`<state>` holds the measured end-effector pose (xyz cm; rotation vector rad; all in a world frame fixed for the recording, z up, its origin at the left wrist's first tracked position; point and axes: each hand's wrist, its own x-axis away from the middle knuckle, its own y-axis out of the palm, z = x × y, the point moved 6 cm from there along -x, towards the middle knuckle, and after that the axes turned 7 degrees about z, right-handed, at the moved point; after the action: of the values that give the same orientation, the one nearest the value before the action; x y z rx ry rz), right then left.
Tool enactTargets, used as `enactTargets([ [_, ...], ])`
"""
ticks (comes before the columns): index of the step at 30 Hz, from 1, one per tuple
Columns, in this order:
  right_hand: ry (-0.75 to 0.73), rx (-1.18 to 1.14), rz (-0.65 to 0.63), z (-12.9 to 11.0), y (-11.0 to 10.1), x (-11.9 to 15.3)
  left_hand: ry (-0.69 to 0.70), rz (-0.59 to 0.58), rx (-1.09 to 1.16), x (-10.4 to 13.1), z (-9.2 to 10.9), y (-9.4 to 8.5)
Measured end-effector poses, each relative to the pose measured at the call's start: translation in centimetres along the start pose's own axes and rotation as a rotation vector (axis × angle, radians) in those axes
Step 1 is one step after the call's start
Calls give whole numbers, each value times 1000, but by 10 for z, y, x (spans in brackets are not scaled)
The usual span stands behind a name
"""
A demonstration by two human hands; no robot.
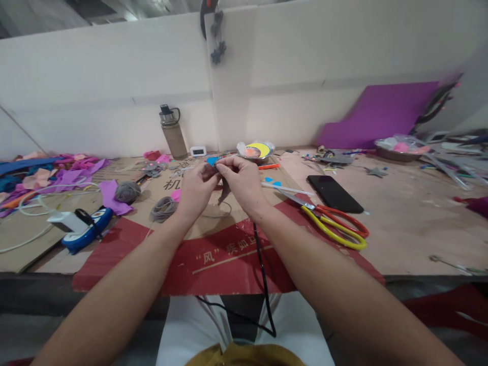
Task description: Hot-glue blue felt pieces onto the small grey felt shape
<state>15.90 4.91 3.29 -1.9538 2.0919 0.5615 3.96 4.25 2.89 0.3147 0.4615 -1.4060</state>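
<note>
My left hand [198, 187] and my right hand [242, 183] meet above the cardboard, fingertips pinched together. Between them is a small dark grey felt piece [224, 191]; one pointed end hangs below the fingers, and the rest is hidden. A bright blue piece [212, 160] shows just beyond the left fingers; whether it is held I cannot tell. Grey yarn [163, 209] lies loosely wound beside my left wrist, with a second grey yarn ball [127, 192] farther left. To the right of my right hand are small blue cut-outs [271, 181] and large scissors [328, 218] with red and yellow handles.
Red-printed cardboard [229, 264] covers the table's front. A black phone [335, 194] lies at right, a power strip [87, 231] at left near felt scraps [76, 175]. A bottle [173, 134], small clock [198, 151] and bowl [263, 159] stand by the wall. A black cable [263, 269] crosses the front edge.
</note>
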Motion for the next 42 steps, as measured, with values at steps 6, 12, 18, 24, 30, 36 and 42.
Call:
enactTargets([
  [6,-108,100,43,1,-4,-6,98,72,-220,0,15,-9],
  [12,-122,118,54,0,-4,-5,-48,33,-33,-1,3,-4],
  [18,-130,85,60,-2,-5,-5,-129,68,195,-2,-3,-4],
  [24,-112,64,46,1,-3,-6,-118,102,182,-4,-5,-7],
  [30,-142,44,-44,8,4,-7,-131,190,255,-6,-10,-12],
  [36,-157,95,-65,12,7,-6,-116,281,323,-10,-4,-21],
  [42,-130,125,-45,12,2,-6,-110,382,377,-16,3,-34],
])
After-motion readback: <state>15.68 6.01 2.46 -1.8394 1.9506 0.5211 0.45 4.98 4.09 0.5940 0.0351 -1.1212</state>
